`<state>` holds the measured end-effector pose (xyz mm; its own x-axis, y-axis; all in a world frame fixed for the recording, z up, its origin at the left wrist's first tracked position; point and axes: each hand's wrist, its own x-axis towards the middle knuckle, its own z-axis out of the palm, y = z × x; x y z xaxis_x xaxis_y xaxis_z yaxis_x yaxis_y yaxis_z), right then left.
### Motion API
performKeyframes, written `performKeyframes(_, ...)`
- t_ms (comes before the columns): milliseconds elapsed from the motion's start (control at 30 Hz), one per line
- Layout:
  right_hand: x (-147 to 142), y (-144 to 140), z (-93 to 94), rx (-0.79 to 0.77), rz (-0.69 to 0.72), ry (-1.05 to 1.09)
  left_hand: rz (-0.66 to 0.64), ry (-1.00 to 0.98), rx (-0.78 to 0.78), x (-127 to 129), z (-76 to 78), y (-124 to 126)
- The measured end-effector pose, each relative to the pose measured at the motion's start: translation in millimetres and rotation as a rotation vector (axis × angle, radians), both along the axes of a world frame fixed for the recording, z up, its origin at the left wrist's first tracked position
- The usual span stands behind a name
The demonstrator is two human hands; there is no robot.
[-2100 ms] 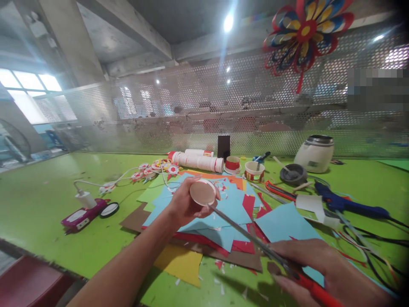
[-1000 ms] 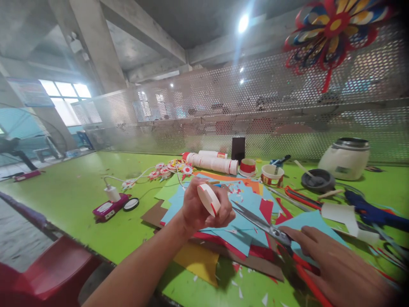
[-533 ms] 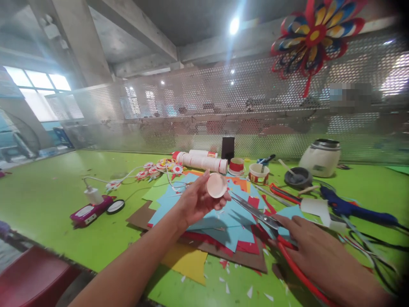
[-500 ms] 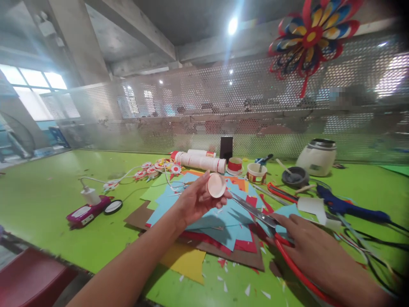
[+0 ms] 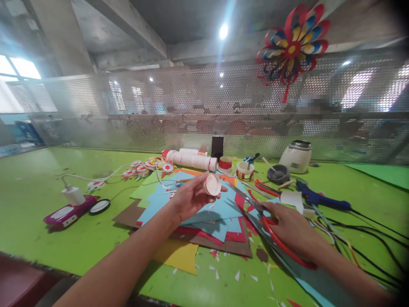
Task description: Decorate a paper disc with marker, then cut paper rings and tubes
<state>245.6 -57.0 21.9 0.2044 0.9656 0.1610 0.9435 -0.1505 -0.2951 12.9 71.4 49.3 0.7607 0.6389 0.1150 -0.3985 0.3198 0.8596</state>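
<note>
Layout of the desk (image 5: 28, 179)

Paper sheets (image 5: 209, 229) lie stacked centrally, power strip (image 5: 68, 215) left, glue gun (image 5: 321, 198) right. Nested cups (image 5: 191, 161) lie behind the sheets; farther right, a jar (image 5: 295, 158) stands behind a bowl (image 5: 277, 175). In the left hand (image 5: 191, 197): cup piece (image 5: 213, 184). In the right hand (image 5: 289, 222): scissors (image 5: 247, 198).

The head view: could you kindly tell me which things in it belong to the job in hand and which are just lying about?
Job in hand, judging by what is held:
small white paper cup, in the left hand
red-handled scissors, in the right hand

Seemingly just lying about, untouched:
blue glue gun
purple power strip
cream jar
</note>
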Motion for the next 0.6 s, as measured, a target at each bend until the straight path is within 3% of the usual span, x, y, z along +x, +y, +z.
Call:
performKeyframes(267,-6.4,-4.6,10.4,0.273,-0.057,0.58,0.055,-0.107,0.121,-1.5,0.1,-2.8)
performKeyframes(500,-21.7,-12.8,13.4,0.227,0.152,1.406,0.186,-0.042,0.257,2.5,0.1,-9.4)
performKeyframes(600,-28.5,-14.8,13.0,0.147,0.179,1.608,0.22,0.071,0.394,7.0,-4.3,-13.6)
